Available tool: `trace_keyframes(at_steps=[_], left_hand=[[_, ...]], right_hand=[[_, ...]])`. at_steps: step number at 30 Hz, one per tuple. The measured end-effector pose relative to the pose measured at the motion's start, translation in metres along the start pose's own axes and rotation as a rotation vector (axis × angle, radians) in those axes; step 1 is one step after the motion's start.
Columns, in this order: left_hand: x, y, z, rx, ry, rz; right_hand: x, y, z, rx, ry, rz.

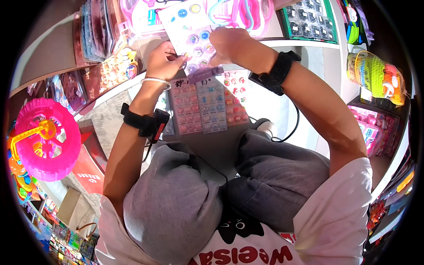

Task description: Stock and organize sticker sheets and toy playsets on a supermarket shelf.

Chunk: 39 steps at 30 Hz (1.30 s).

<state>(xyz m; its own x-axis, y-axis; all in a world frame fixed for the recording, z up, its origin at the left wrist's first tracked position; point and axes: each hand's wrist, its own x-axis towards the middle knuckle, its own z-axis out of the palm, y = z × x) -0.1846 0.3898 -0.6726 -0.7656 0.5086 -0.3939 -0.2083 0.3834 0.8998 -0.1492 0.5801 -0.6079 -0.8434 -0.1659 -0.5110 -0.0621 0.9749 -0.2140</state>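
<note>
My left hand (165, 61) pinches the lower left edge of a white card (185, 36) between thumb and fingers. Rows of small round trinkets in blue, purple and yellow cover that card. At its right edge my right hand (230, 44) is curled closed on the card; its fingertips are partly hidden. Below the hands, similar trinket cards lie side by side: a pink one (186, 109), a light blue one (212, 107) and one with red pieces (236, 99). They bear handwriting along the top.
Pink toy packs (245, 15) and a green-edged box (309, 20) of black items stand on the shelf ahead. A bright pink toy wheel (48, 139) is at left, above a red bag (87, 165). At right hangs a netted toy set (376, 78). Cables run from my wrist straps.
</note>
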Motion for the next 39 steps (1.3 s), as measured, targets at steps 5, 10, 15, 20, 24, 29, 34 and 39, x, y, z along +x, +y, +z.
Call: trace_keyframes(at_steps=[5, 10, 15, 20, 24, 29, 34, 39], left_hand=[[0.004, -0.005, 0.001, 0.048, 0.097, 0.032], [0.004, 0.001, -0.003, -0.038, 0.058, -0.058], [0.006, 0.008, -0.005, -0.182, -0.048, -0.111], [0.006, 0.016, -0.006, -0.125, -0.035, -0.156], [0.003, 0.003, -0.011, -0.176, -0.065, -0.084], [-0.008, 0.015, -0.004, -0.189, 0.073, -0.105], [-0.014, 0.020, -0.008, -0.244, 0.207, -0.060], [-0.012, 0.010, -0.022, 0.006, -0.102, -0.056]], right_hand=[[0.002, 0.009, 0.009, 0.002, 0.057, -0.092], [0.009, 0.003, 0.004, -0.012, -0.016, -0.030], [0.009, -0.001, -0.004, -0.100, -0.081, 0.008], [0.007, 0.000, -0.001, -0.084, -0.041, 0.018], [-0.003, 0.005, 0.013, -0.056, -0.026, 0.042], [-0.002, 0.020, 0.023, 0.137, 0.091, -0.015], [0.004, 0.018, 0.028, 0.446, 0.265, -0.120], [0.009, 0.018, 0.031, 0.417, 0.284, -0.133]])
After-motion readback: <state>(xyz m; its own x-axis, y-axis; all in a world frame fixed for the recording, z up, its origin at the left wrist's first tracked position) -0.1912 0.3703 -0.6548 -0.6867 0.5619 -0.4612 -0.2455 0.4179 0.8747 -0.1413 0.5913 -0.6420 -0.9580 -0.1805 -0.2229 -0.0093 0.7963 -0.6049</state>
